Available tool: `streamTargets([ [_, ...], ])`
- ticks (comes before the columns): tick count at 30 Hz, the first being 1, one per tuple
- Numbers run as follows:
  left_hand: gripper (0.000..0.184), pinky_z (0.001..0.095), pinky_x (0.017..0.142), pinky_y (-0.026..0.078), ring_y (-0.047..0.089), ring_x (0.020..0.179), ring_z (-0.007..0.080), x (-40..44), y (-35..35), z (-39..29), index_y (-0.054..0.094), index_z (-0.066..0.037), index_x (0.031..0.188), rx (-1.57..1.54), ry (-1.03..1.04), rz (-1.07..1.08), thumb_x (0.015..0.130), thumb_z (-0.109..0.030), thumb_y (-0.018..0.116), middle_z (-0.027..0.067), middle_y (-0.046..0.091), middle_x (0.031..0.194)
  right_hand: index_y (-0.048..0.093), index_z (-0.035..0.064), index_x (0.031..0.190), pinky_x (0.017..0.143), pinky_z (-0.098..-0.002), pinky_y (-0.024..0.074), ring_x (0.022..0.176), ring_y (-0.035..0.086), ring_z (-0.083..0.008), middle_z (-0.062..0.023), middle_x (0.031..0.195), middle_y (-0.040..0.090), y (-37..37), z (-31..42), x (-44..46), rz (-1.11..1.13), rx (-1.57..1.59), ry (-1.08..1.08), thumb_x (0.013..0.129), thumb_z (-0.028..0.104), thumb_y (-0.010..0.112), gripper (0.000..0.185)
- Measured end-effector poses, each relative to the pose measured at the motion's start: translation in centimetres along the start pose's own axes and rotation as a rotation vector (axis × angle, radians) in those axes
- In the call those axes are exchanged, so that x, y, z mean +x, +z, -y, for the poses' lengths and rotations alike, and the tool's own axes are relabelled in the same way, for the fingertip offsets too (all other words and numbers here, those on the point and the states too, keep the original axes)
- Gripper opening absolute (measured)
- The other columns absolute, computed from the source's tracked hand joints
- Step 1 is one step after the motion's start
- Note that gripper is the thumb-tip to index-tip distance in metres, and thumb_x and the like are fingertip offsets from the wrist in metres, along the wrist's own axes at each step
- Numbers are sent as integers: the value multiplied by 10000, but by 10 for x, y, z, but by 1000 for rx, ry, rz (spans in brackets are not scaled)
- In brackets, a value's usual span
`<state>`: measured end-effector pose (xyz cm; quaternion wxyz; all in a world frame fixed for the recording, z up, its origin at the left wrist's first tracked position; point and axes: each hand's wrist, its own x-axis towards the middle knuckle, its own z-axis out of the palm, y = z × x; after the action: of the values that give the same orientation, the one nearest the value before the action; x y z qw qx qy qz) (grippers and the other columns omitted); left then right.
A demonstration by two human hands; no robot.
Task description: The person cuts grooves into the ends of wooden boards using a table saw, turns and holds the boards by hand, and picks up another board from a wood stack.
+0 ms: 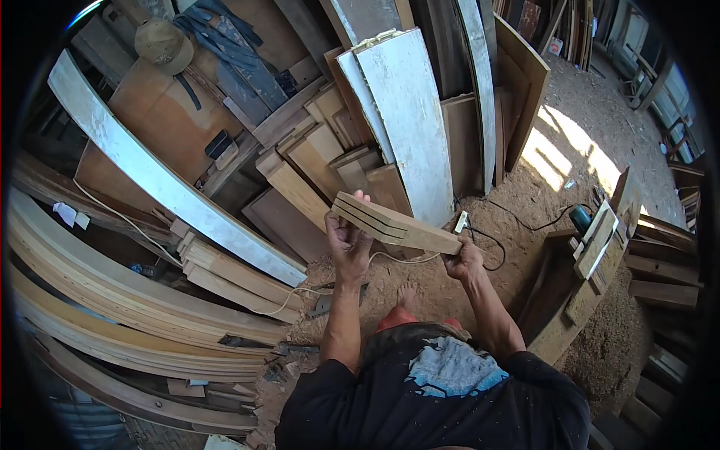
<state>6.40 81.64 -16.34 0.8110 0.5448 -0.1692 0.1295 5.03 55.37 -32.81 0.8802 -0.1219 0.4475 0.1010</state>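
Note:
A short wooden piece (427,235) with dark parallel grooves or lines along its left part is held up in front of my body, tilted down to the right. My left hand (349,236) grips its left end from below, with fingertips showing above the far edge. At the other end, my right hand (465,259) is closed round the wood. Behind the piece, several boards (322,157) lean together, and a tall whitish board (405,105) stands above them.
Long planks (135,300) are stacked at the left. On the right stands a wooden bench (577,300) with a green-bodied tool (580,217). A cable (501,251) and sawdust lie on the floor. A cap (163,46) hangs at the upper left.

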Motion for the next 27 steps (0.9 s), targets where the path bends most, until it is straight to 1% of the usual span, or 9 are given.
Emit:
streamTargets([
  [2,784,419,1169,392,490,1386,263,-5,-15,3,331,-20,1513,87,7,-10,935,-313,771,150,479,1513,600,7,1224,912,-427,616,1032,709,-287,-132,1131,707,5,1,-7,15,24,-62,991,177,581,289],
  [5,836,449,1142,401,515,1353,275,-19,-29,-20,377,-7,1513,-312,-212,-61,965,-594,611,134,531,1467,537,23,1298,957,-424,598,1103,680,-281,-134,1208,671,7,3,-13,114,94,-162,992,154,600,338],
  [6,959,468,1143,393,518,1350,286,-21,-27,-34,368,8,1522,-221,-277,-103,940,-746,483,145,534,1459,535,32,1318,1040,-428,553,1163,657,-275,-126,1242,670,0,7,-7,203,111,-173,983,135,624,361],
  [7,882,458,1114,427,544,1319,283,-23,-38,-44,372,26,1514,-330,-377,-66,954,-611,613,147,538,1452,534,34,1324,1054,-430,543,1171,654,-274,-122,1246,672,-1,8,-8,296,110,-194,981,129,629,369],
  [9,738,397,1079,458,565,1290,230,-30,-56,-53,385,-10,1513,66,-514,-58,943,-348,709,126,578,1396,531,38,1338,1083,-436,522,1185,649,-274,-114,1253,676,-2,13,-11,488,104,-236,975,118,639,387],
  [13,646,384,1073,472,596,1260,224,-61,-78,-55,479,7,1458,116,-365,142,875,-104,736,143,623,1365,504,57,1413,1132,-533,443,1315,538,-320,-139,1410,572,40,26,-45,630,175,-185,917,452,748,680],
  [16,599,412,1140,432,566,1336,265,-79,-61,-64,563,3,1408,121,-334,187,833,77,712,190,608,1415,485,93,1449,1130,-561,419,1333,493,-328,-129,1469,510,59,39,-36,560,224,-405,817,624,762,870],
  [19,595,413,1148,427,551,1360,289,-76,-60,-65,568,-14,1410,93,-256,256,841,103,694,217,599,1423,711,145,1118,937,-465,535,971,667,-232,-35,1028,724,70,44,-48,775,175,-388,826,569,783,519],
  [27,608,391,1136,440,564,1346,251,-79,-61,-74,566,-19,1417,125,-317,282,837,116,689,186,599,1436,673,140,1213,991,-487,516,1034,664,-243,-51,1087,719,46,33,-24,791,194,-343,745,656,791,706],
])
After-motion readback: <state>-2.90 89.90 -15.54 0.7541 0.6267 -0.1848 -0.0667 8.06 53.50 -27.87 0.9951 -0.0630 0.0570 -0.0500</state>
